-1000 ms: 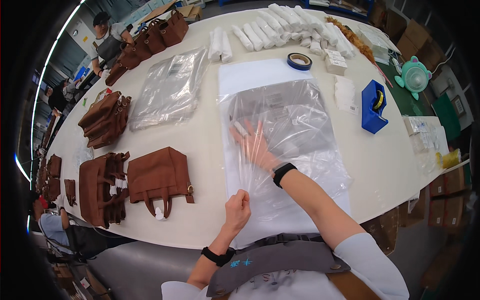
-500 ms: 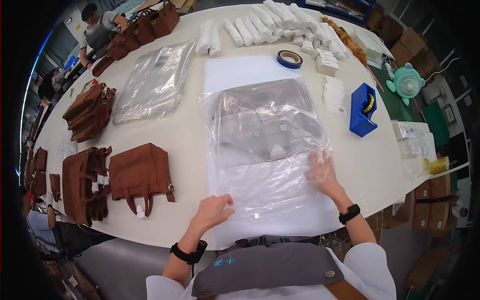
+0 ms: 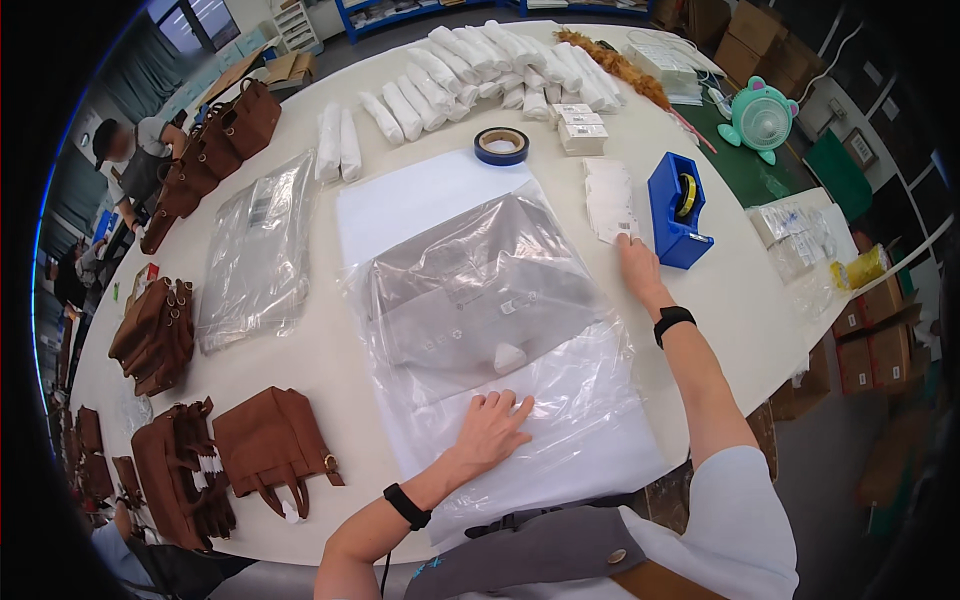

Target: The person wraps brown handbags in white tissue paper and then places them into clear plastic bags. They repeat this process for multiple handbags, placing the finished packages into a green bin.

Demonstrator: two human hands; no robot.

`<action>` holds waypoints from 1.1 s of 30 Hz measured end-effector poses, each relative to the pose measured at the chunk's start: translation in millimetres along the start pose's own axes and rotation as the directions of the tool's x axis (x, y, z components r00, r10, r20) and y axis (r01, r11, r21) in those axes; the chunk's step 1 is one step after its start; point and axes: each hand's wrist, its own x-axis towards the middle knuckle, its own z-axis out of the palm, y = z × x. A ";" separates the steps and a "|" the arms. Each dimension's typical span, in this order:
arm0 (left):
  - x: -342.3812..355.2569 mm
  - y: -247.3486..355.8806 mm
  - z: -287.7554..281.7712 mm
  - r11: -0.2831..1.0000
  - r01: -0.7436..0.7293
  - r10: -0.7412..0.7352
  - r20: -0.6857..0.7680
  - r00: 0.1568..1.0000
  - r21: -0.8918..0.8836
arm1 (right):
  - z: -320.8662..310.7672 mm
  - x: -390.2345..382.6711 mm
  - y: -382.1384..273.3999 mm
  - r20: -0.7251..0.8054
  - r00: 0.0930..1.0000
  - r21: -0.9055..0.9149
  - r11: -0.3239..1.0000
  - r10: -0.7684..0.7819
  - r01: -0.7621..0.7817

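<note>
A clear plastic bag point(image 3: 450, 300) lies over white paper, with a grey item, maybe a pouch, inside or beneath it. My left hand point(image 3: 492, 432) rests on the bag's near part, fingers loosely spread and thumb apart, holding nothing. At the near end of a strip of white labels point(image 3: 608, 195), the fingers of my right hand point(image 3: 637, 268) are pinched together on a label's corner. Part of that grip is hidden by the hand itself. The blue tape dispenser point(image 3: 682, 215) stands just right of the labels, apart from my hand.
Brown handbags point(image 3: 265, 440) are grouped at the left. Flat clear bags point(image 3: 260, 250) lie beyond them. White wrapped rolls point(image 3: 450, 75), a roll of blue tape point(image 3: 501, 146) and small white stacks point(image 3: 580, 130) sit at the back. A mint fan point(image 3: 762, 118) stands right; a co-worker point(image 3: 140, 150) is far left.
My right hand has left the bag's right edge and reached forward to the labels. My left hand has moved right onto the bag. The head view has shifted and turned.
</note>
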 end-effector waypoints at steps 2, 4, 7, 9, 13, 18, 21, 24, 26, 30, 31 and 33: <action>2.1 -9.4 12.0 0.988 -0.109 0.126 -0.167 0.978 0.111 | -4.2 -3.0 3.5 0.042 0.998 -0.006 0.999 -0.040 0.040; 4.7 -10.9 15.4 0.974 -0.163 0.205 -0.319 0.925 0.155 | -17.3 -6.0 10.4 0.024 0.998 0.007 0.998 -0.060 0.060; 11.2 -15.0 6.6 0.985 -0.135 0.068 -0.485 0.872 -0.105 | -77.5 -17.8 -38.6 -0.175 0.980 0.576 0.817 0.091 0.027; 14.0 -27.7 8.2 0.834 -0.108 -0.176 -0.447 0.877 -0.541 | -148.2 -49.3 -86.9 0.343 0.939 0.931 0.146 -0.038 -0.334; 13.9 1.4 -62.0 0.627 0.027 -0.360 -0.259 0.896 -0.778 | -196.9 -130.1 -134.8 0.441 0.580 0.876 0.188 -0.685 -0.445; 7.5 34.0 -64.1 0.918 -0.349 0.129 -0.693 0.709 -0.187 | -103.7 -144.2 -166.3 -0.059 0.939 0.741 0.615 -0.338 0.268; 7.1 37.7 -54.5 0.927 -0.344 0.154 -0.681 0.716 -0.152 | -68.6 -97.7 -175.1 -0.248 0.939 0.686 0.642 -0.237 0.343; 1.2 36.7 -49.6 0.946 -0.308 0.168 -0.663 0.730 -0.100 | -61.0 -54.0 -196.8 -0.060 0.994 0.622 0.776 -0.089 0.107; 2.6 36.6 -43.4 0.967 -0.252 0.177 -0.602 0.778 -0.042 | -50.4 -26.1 -193.6 -0.087 0.996 0.501 0.864 -0.007 0.050; 2.1 27.9 -39.7 0.984 -0.089 0.028 -0.360 0.932 -0.153 | -43.7 -7.1 -180.7 -0.085 0.996 0.368 0.929 -0.011 0.042; -2.7 17.7 -33.6 0.999 0.022 -0.039 -0.408 0.912 -0.046 | -47.1 -16.7 -179.6 -0.061 0.997 0.327 0.943 -0.047 0.065; -20.5 -9.9 -17.5 0.955 0.267 -0.165 -0.513 0.842 0.132 | -56.6 -63.7 -173.3 0.003 0.991 0.240 0.962 -0.130 0.126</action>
